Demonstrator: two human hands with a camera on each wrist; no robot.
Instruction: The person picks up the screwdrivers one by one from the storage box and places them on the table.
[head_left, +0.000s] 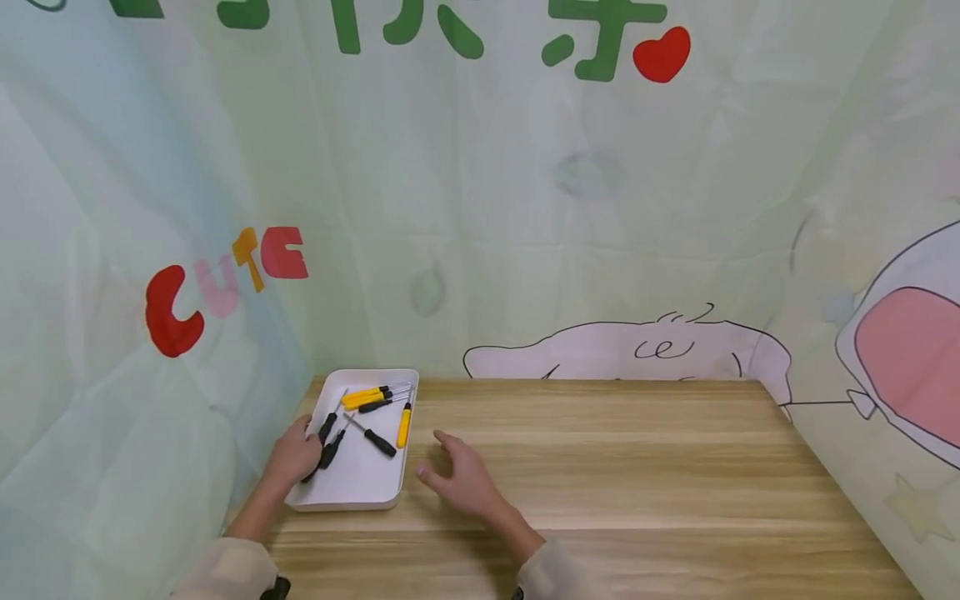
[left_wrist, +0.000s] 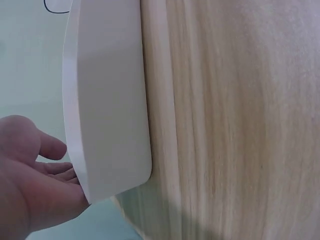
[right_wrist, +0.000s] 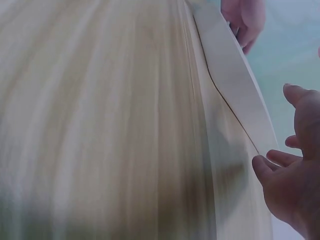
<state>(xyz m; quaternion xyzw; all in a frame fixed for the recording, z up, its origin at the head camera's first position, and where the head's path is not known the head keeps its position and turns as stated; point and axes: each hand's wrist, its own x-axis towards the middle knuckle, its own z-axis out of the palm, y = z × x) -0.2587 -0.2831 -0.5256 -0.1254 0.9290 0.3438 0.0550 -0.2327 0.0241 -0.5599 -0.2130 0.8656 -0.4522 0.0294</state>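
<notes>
A white tray (head_left: 363, 487) stands at the left of the table with several screwdrivers in it. Yellow-handled screwdrivers (head_left: 365, 397) lie towards the far end, and one yellow screwdriver (head_left: 404, 425) is along the right wall. A black-handled screwdriver (head_left: 378, 442) lies slantwise in the middle. My left hand (head_left: 295, 454) reaches over the tray's left rim, beside black screwdrivers (head_left: 332, 450); the tray wall hides part of its fingers in the left wrist view, so its hold is unclear. My right hand (head_left: 465, 482) is spread just right of the tray, apart from it, holding nothing.
The wooden table (head_left: 600, 467) extends to the right of the tray. A printed cloth (head_left: 525, 208) hangs behind the table and along both sides, close to the tray's left.
</notes>
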